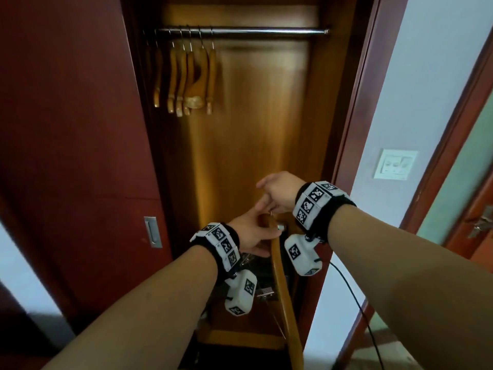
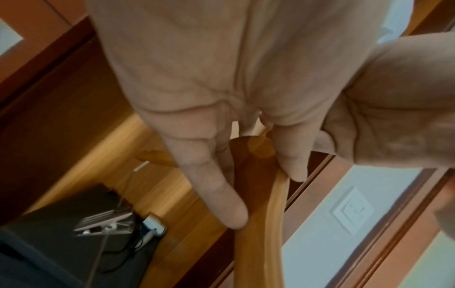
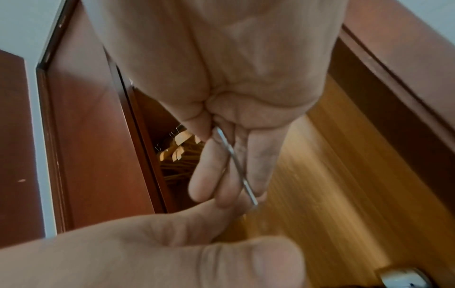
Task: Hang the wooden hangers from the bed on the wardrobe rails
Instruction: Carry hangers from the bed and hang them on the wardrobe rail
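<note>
I hold one wooden hanger (image 1: 280,279) low in front of the open wardrobe, its long arm pointing down. My left hand (image 1: 253,236) grips the wooden top, with fingers (image 2: 219,193) on both sides of the wood (image 2: 261,224). Just above it, my right hand (image 1: 277,194) holds the hanger's metal hook (image 3: 236,165) between its fingers (image 3: 209,171). The steel rail (image 1: 253,31) runs high across the wardrobe. Several wooden hangers (image 1: 186,76) hang bunched at its left end, and the rail's right part is bare.
A red-brown sliding door (image 1: 80,129) with a metal pull (image 1: 153,232) covers the left side. On the wardrobe floor sits a dark box (image 2: 61,233). To the right are a wall switch (image 1: 394,164) and a room door (image 1: 480,222). A black cable (image 1: 354,297) hangs from my right wrist.
</note>
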A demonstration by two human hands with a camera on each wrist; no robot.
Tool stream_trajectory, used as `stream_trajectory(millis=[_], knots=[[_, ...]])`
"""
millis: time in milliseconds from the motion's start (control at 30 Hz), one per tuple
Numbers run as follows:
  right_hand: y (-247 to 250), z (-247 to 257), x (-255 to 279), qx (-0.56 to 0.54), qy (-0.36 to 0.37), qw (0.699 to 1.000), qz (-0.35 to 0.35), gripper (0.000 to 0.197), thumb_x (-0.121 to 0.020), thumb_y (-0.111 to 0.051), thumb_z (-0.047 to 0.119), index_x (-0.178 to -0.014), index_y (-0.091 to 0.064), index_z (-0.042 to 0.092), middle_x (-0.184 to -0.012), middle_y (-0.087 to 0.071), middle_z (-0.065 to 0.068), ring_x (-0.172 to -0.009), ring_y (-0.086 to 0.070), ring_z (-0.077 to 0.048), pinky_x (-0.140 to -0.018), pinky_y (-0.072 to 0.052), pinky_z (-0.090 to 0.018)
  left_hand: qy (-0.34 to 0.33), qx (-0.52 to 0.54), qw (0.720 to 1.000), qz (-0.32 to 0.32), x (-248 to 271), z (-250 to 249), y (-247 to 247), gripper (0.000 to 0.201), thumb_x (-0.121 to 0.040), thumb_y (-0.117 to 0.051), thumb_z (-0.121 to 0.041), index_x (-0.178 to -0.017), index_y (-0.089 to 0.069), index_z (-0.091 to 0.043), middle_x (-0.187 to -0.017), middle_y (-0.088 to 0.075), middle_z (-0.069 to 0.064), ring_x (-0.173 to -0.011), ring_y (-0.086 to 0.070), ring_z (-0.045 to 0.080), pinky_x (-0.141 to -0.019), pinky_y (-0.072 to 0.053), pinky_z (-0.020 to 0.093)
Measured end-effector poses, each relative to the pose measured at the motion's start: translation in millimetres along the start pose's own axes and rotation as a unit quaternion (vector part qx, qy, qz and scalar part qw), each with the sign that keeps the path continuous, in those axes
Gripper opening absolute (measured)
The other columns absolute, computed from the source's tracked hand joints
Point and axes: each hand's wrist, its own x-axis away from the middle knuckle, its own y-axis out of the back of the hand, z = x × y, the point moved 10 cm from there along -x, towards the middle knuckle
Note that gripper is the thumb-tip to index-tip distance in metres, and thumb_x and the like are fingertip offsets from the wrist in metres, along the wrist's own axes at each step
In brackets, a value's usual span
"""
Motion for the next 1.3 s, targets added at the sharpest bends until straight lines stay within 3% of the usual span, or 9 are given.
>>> stream_trajectory(millis=[133, 233, 433, 567, 633, 833, 967, 1167, 1300], knots=[[26, 40, -29, -0.008, 0.04, 0.998, -0.049, 0.024, -0.101, -0.045, 0.022, -0.12, -0.055, 0.012, -0.089, -0.072, -0.01, -0.075, -0.066, -0.025, -0.06, -0.055, -0.031, -0.024, -0.03, 0.999, -0.03, -23, -39, 31, 0.047, -0.094, -0.069, -0.018, -0.135, -0.046, -0.023, -0.115, -0.072, 0.015, -0.1, -0.073, 0.032, -0.089, -0.059, 0.051], [60, 70, -45, 0.035, 0.059, 0.992, -0.106, 0.027, -0.1, -0.046, 0.034, -0.117, -0.056, 0.015, -0.097, -0.069, -0.007, -0.091, -0.067, -0.027, -0.081, -0.057, -0.041, -0.063, -0.057, 0.996, -0.038, -41, -82, 59, 0.041, -0.098, -0.065, -0.023, -0.133, -0.045, -0.024, -0.113, -0.072, 0.018, -0.092, -0.073, 0.034, -0.09, -0.058, 0.053], [99, 101, -83, 0.041, 0.002, 0.993, -0.112, 0.037, -0.098, -0.051, 0.04, -0.126, -0.053, 0.015, -0.096, -0.066, -0.005, -0.082, -0.068, -0.026, -0.078, -0.057, -0.043, -0.153, -0.051, 0.985, -0.053, -60, -197, 119, 0.072, -0.096, -0.067, -0.029, -0.153, -0.023, -0.027, -0.11, -0.07, 0.021, -0.09, -0.072, 0.031, -0.085, -0.06, 0.045], [105, 128, -105, -0.016, 0.024, 0.994, -0.101, 0.043, -0.098, -0.051, 0.046, -0.123, -0.056, 0.012, -0.097, -0.068, -0.009, -0.086, -0.072, -0.034, -0.083, -0.057, -0.054, -0.191, -0.059, 0.979, -0.023, -58, -260, 144, 0.02, -0.099, -0.063, -0.028, -0.106, -0.045, -0.021, -0.104, -0.072, 0.02, -0.095, -0.07, 0.029, -0.095, -0.056, 0.043], [107, 139, -116, -0.044, 0.032, 0.994, -0.097, 0.04, -0.098, -0.054, 0.042, -0.12, -0.058, 0.01, -0.098, -0.071, -0.014, -0.087, -0.072, -0.037, -0.082, -0.058, -0.054, -0.208, -0.06, 0.976, -0.021, -64, -285, 160, 0.017, -0.101, -0.06, -0.024, -0.094, -0.044, -0.024, -0.108, -0.071, 0.022, -0.098, -0.07, 0.029, -0.097, -0.055, 0.043], [99, 176, -148, -0.099, 0.108, 0.987, -0.065, 0.023, -0.101, -0.053, 0.024, -0.115, -0.055, 0.006, -0.092, -0.072, -0.017, -0.079, -0.07, -0.032, -0.085, -0.056, -0.053, -0.228, 0.002, 0.973, -0.035, -85, -334, 208, 0.038, -0.101, -0.059, -0.018, -0.132, -0.047, 0.001, -0.105, -0.072, 0.024, -0.089, -0.074, 0.027, -0.072, -0.063, 0.034], [113, 207, -180, -0.147, 0.156, 0.971, -0.109, 0.021, -0.101, -0.053, 0.017, -0.11, -0.055, -0.002, -0.078, -0.07, -0.014, -0.066, -0.068, -0.024, -0.07, -0.059, -0.041, -0.245, 0.015, 0.967, -0.071, -91, -358, 236, 0.031, -0.102, -0.058, -0.016, -0.127, -0.056, 0.003, -0.111, -0.071, 0.021, -0.097, -0.072, 0.026, -0.085, -0.06, 0.035], [124, 244, -229, -0.13, 0.193, 0.964, -0.125, 0.026, -0.098, -0.057, 0.023, -0.101, -0.063, -0.002, -0.08, -0.071, -0.017, -0.074, -0.068, -0.03, -0.087, -0.053, -0.055, -0.238, 0.006, 0.965, -0.107, -97, -374, 271, 0.031, -0.101, -0.059, -0.02, -0.126, -0.057, -0.001, -0.131, -0.063, 0.019, -0.119, -0.063, 0.032, -0.108, -0.048, 0.047], [131, 258, -262, -0.111, 0.197, 0.967, -0.115, 0.03, -0.098, -0.057, 0.028, -0.093, -0.067, 0.0, -0.073, -0.071, -0.013, -0.065, -0.068, -0.025, -0.064, -0.059, -0.039, -0.223, -0.021, 0.968, -0.117, -97, -380, 285, 0.032, -0.101, -0.059, -0.026, -0.126, -0.056, -0.006, -0.127, -0.063, 0.015, -0.119, -0.061, 0.033, -0.105, -0.049, 0.043]])
